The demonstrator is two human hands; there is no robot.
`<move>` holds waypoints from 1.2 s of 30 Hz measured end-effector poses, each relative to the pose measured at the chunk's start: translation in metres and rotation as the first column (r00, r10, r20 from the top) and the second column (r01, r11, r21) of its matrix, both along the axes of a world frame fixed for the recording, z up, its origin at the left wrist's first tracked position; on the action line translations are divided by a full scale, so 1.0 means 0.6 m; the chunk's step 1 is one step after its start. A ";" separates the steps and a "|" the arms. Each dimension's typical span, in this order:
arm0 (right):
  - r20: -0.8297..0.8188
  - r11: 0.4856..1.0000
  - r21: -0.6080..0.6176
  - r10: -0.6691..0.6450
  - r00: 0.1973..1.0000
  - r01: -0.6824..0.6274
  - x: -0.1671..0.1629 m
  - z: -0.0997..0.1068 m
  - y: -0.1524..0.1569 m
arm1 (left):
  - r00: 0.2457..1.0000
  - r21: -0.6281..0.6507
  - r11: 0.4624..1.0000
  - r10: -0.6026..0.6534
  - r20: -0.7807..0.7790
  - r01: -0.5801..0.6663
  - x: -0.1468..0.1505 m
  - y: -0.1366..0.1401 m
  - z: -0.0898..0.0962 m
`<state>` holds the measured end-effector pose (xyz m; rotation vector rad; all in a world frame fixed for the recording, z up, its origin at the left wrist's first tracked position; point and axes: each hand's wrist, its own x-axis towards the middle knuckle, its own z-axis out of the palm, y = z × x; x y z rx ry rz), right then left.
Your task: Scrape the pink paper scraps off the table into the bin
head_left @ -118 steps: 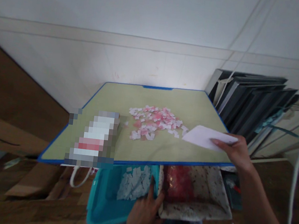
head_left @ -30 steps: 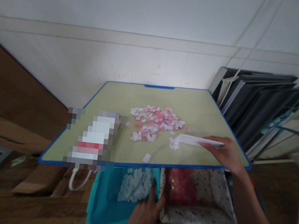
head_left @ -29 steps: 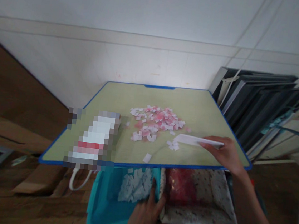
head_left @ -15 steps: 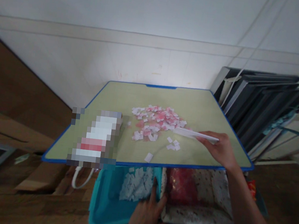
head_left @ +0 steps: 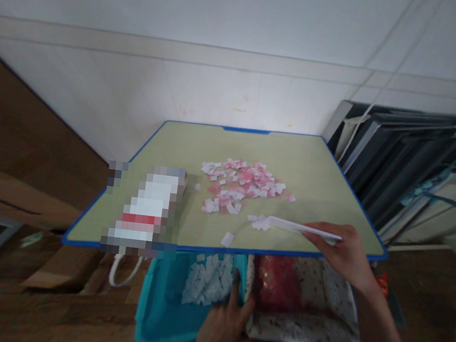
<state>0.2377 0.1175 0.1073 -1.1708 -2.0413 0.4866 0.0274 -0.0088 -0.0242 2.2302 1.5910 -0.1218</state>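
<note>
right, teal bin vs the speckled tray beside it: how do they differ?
Colour: the teal bin is plain; the speckled tray is whitish with dark spots.
Contents: the teal bin holds pale, flat pieces; the speckled tray holds something shiny and red.
Shared: both are open-topped, by the table's near edge, the left hand where they meet.

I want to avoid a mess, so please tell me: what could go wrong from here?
The lone piece lies near the front edge of the table, so a careless sweep of the card in the right hand might knock it off.
The basin and tray sit side by side below that edge; a falling piece could land on the tray's red contents.
The small group at the card's tip is close to the pile, so a slip might mix them.
</note>
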 end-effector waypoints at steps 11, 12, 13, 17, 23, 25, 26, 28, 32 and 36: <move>-0.146 0.993 -0.010 -0.119 0.982 0.119 -0.045 -0.029 -0.001 | 1.000 -0.036 0.999 0.001 -0.013 -0.001 0.000 0.002 0.006; -0.150 0.995 -0.019 -0.101 0.984 0.099 -0.052 -0.031 -0.001 | 1.000 -0.036 0.999 0.002 -0.009 -0.002 0.000 0.002 0.005; -0.154 0.996 -0.023 -0.087 0.984 0.085 -0.059 -0.033 -0.002 | 1.000 -0.035 0.999 0.004 -0.007 -0.005 0.000 0.002 0.005; -0.157 0.999 -0.030 -0.048 0.986 0.044 -0.091 -0.036 -0.013 | 1.000 -0.035 0.999 0.012 0.011 -0.012 0.001 0.003 0.004; -0.185 0.994 -0.064 0.078 0.980 -0.091 -0.127 -0.035 -0.029 | 1.000 -0.012 1.000 0.001 0.004 -0.001 0.003 0.004 0.003; -0.183 0.989 -0.075 0.113 0.977 -0.128 -0.139 -0.036 -0.032 | 1.000 -0.016 1.000 -0.003 -0.002 0.003 0.004 0.004 0.005; -0.179 0.987 -0.076 0.127 0.976 -0.143 -0.144 -0.037 -0.032 | 1.000 -0.024 1.000 -0.004 -0.007 0.004 0.004 0.004 0.005; -0.167 0.982 -0.069 0.163 0.972 -0.176 -0.155 -0.039 -0.034 | 1.000 -0.036 0.999 -0.005 -0.019 0.004 0.003 0.004 0.006; -0.163 0.970 -0.058 0.225 0.961 -0.237 -0.173 -0.044 -0.042 | 0.999 -0.052 0.998 -0.025 -0.020 0.024 0.001 0.005 0.004; -0.175 0.961 -0.050 0.259 0.950 -0.271 -0.182 -0.046 -0.052 | 0.999 -0.059 0.997 -0.043 -0.023 0.041 0.000 0.004 0.000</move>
